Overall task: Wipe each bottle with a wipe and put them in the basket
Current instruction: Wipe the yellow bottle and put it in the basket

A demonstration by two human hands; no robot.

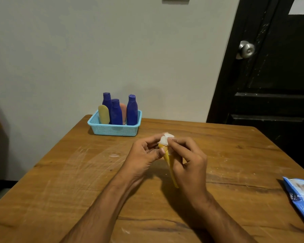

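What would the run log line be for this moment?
wiping | yellow bottle in right hand | wipe in left hand | five bottles in basket

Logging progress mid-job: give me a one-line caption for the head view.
Both hands wipe a yellow bottle; five bottles stand in the basket.

A home room: worn wooden table [60,172], knobbed black door [270,76].

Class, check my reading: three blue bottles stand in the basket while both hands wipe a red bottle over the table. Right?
One slip: the bottle being wiped is yellow, not red, as the head view shows. Three blue bottles do stand in the basket, and both hands work the wipe.
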